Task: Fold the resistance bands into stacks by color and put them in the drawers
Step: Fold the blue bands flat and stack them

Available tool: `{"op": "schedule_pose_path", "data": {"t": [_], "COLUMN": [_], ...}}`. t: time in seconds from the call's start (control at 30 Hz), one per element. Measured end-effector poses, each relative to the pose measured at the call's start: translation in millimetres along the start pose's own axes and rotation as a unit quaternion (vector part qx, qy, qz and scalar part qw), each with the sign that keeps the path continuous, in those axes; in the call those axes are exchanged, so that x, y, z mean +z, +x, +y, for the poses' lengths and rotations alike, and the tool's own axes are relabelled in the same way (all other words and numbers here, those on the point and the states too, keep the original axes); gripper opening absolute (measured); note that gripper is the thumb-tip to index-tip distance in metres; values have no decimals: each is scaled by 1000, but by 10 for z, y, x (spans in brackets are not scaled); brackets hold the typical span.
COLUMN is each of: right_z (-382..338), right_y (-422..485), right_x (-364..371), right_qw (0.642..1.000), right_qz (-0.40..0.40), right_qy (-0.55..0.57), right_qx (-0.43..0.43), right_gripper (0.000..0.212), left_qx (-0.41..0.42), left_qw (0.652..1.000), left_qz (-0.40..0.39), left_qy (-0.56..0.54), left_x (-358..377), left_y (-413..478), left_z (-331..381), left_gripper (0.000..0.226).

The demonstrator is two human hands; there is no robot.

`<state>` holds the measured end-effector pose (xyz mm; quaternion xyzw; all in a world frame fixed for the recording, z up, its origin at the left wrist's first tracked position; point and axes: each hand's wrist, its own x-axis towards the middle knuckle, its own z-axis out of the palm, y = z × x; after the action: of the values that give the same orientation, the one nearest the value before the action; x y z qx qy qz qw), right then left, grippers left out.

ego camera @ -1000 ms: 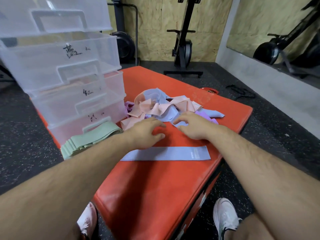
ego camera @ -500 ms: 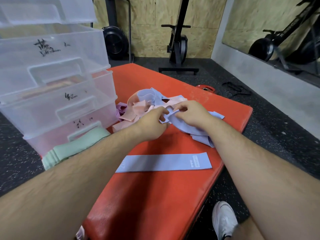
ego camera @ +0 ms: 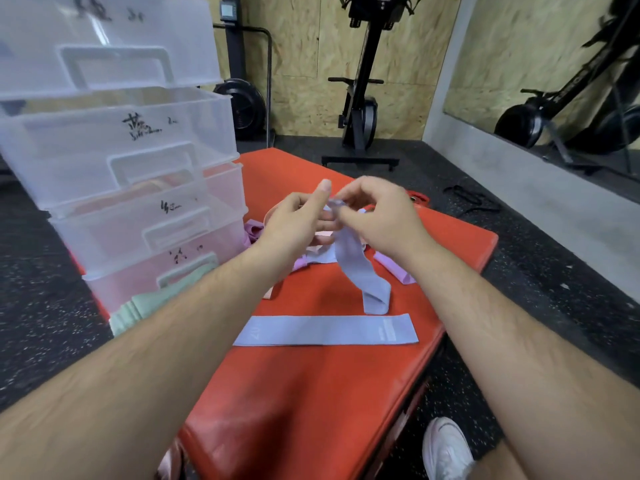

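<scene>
While right hand (ego camera: 379,216) pinches, flat lilac band (ego camera: 358,271) droops.

Orange-red table (ego camera: 311,393). Periwinkle held band (ego camera: 356,268) and flat band (ego camera: 325,330). Mint-green folded stack (ego camera: 149,303). Lilac loose band (ego camera: 394,270). Clear drawers (ego camera: 69,161), black handwriting. Black floor (ego camera: 45,306), white specks.

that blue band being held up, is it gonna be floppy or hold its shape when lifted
Probably floppy: the blue band droops limp from where the left hand and right hand pinch it, its lower end folded over near the red mat. Likely light, since a fingertip pinch carries it.
</scene>
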<state>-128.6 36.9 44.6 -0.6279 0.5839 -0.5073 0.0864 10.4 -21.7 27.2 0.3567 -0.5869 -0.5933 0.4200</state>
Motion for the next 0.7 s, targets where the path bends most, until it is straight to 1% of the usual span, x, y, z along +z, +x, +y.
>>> {"op": "schedule_pose_path", "data": {"t": [0.03, 0.1, 0.13, 0.17, 0.23, 0.27, 0.3, 0.37, 0.43, 0.57, 0.63, 0.67, 0.7], "right_z": [-13, -25, -10, 14, 65, 99, 118, 145, 189, 186, 204, 206, 216], "right_y": [-58, -132, -133, -118, -70, -47, -40, -56, -66, -77, -80, -88, -97], "right_x": [40, 80, 90, 89, 70, 70, 77, 149, 276, 398, 340, 297, 252], "right_qw": [999, 990, 988, 990, 995, 994, 991, 974, 962, 959, 955, 950, 944], "right_qz": [-40, -115, -121, -102, -53, -56, -88, -182, -237, -245, -267, -287, -303], "right_qy": [-2, 14, 26, 29, -3, -6, 9, 55, 67, 57, 16, -22, -68], "right_qx": [15, 75, 95, 98, 85, 90, 102, 120, 116, 131, 128, 123, 113], "right_gripper": [8, 12, 18, 23, 31, 35, 40, 48, 44, 23, 14, 9, 10], "left_qx": [4, 11, 15, 22, 43, 50, 53, 63, 78, 85, 78, 73, 69], "left_qw": [1000, 995, 991, 985, 972, 968, 966, 964, 963, 964, 967, 968, 969], "left_qz": [0, 5, 2, -3, -9, -12, -15, -27, -30, -1, 17, 30, 46], "left_qy": [28, 100, 136, 171, 231, 245, 252, 258, 255, 251, 242, 236, 232], "left_x": [-31, -117, -171, -222, -306, -335, -364, -425, -481, -573, -623, -653, -693], "left_y": [-7, -7, -2, -4, -49, -78, -97, -127, -133, -122, -117, -122, -121], "left_z": [-10, -46, -68, -89, -97, -101, -111, -130, -146, -161, -174, -168, -159], "left_gripper": [39, 20, 15, 11, 10, 10, 10, 9, 10, 20, 20, 20, 20]}}
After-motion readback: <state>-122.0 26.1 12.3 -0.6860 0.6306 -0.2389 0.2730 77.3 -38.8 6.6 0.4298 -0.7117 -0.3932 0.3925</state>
